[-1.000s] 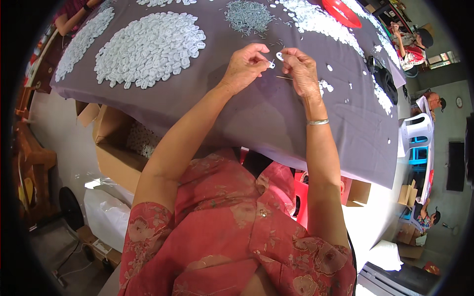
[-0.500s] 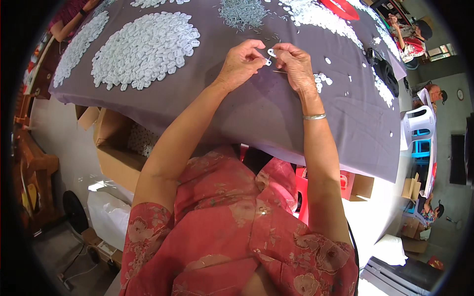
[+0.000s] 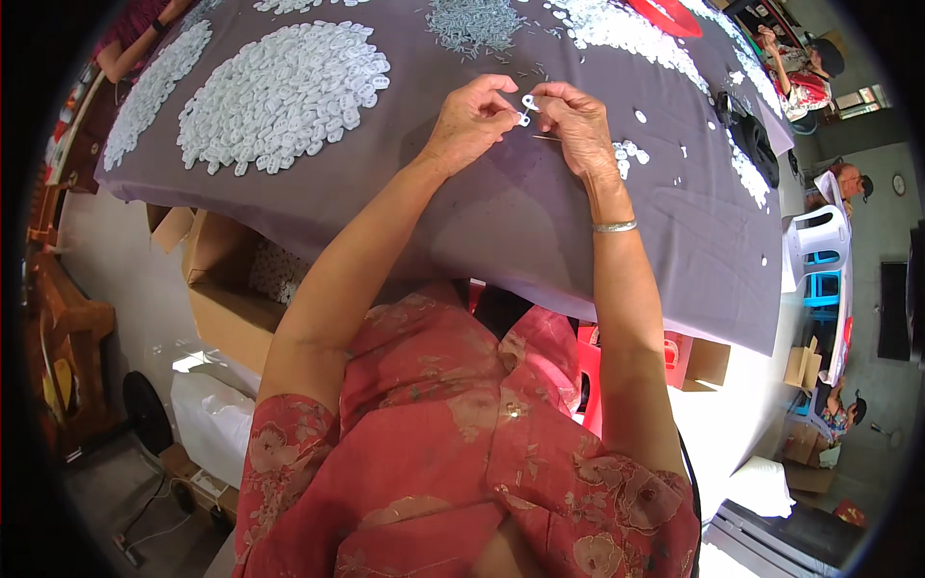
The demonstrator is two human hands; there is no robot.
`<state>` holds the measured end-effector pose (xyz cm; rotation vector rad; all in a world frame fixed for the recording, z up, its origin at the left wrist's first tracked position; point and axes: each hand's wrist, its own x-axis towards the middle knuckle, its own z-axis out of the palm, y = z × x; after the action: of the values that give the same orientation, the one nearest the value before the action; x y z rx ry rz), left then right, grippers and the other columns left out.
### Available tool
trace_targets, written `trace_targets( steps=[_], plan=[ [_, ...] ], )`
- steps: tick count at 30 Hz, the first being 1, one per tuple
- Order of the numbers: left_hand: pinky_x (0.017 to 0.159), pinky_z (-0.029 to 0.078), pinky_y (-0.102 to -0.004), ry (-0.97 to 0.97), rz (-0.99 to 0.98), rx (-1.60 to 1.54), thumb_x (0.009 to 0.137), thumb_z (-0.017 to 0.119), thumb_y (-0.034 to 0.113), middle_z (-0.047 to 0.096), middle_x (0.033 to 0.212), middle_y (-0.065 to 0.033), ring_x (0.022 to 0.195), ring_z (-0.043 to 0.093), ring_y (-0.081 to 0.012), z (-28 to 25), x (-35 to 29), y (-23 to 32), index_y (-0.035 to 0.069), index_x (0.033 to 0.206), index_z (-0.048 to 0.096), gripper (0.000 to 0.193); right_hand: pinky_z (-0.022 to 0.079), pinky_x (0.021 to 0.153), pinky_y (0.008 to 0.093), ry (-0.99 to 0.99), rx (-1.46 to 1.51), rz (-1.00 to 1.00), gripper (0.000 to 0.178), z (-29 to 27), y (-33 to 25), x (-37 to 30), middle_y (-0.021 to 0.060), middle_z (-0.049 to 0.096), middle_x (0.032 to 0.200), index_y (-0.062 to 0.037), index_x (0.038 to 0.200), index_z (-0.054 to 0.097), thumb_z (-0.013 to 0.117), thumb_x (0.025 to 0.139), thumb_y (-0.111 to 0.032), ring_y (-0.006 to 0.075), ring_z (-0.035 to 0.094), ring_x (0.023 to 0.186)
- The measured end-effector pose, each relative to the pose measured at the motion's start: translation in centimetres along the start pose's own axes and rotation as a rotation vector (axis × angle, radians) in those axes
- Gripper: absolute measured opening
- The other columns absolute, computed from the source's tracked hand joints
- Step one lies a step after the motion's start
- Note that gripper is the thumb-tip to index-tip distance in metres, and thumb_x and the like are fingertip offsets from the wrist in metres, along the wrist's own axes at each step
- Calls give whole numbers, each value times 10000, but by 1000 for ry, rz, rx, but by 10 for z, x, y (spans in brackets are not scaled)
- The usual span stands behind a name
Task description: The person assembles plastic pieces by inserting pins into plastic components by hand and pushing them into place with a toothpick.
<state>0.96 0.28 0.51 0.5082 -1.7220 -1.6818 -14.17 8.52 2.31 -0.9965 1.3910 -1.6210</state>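
Both my hands are raised close together over the cloth-covered table [image 3: 540,231]. My left hand [image 3: 468,123] pinches a small white plastic piece with a hole [image 3: 523,119] between thumb and fingertips. My right hand [image 3: 576,123] is closed on another small white plastic piece with a hole [image 3: 529,101], held just above the first one. Out from under the right fingers sticks a thin metal needle-like rod [image 3: 546,137]. Whether the two pieces touch cannot be made out. A few loose white pieces [image 3: 631,154] lie beside my right wrist.
A big heap of white oval pieces [image 3: 284,96] lies to the left, a pile of small grey pins [image 3: 472,27] ahead. More white pieces [image 3: 617,39] spread at far right by a red tray [image 3: 674,21]. A cardboard box [image 3: 226,318] stands under the left table edge.
Almost nothing differs. My left hand has shifted very slightly, and both hands keep their grip on the small white pieces.
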Motion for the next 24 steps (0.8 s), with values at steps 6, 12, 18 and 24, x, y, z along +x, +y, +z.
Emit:
trace_targets(
  steps=[6,12,18,24],
  plan=[
    [584,481,-226,0,-8,-2,804,645,56,622,794,-24,699,548,-63,0,-1,2,31,1120,540,335,401,559,204,-9,-25,0,121,0,-1,-1,-13,557,689,3,908,665,627,803,-43,69,477,596],
    [589,490,-234,4,-8,10,801,646,58,622,810,-28,718,555,-70,-1,0,1,36,1125,541,341,411,562,200,-34,-85,-12,115,3,2,-3,-19,574,708,-8,912,674,622,815,-42,65,483,608],
    [594,499,-238,22,-27,7,799,646,53,622,817,-31,725,560,-74,-2,1,-1,42,1127,542,344,419,553,195,-40,-203,-67,109,7,1,-5,-19,597,729,-26,910,688,626,825,-54,48,485,609],
    [593,499,-233,34,-19,-28,798,642,33,625,807,-37,710,568,-80,-3,1,-1,29,1133,533,353,425,549,191,-34,-331,-144,121,8,2,-7,-26,608,722,-49,925,689,638,817,-62,40,494,601]
  ],
)
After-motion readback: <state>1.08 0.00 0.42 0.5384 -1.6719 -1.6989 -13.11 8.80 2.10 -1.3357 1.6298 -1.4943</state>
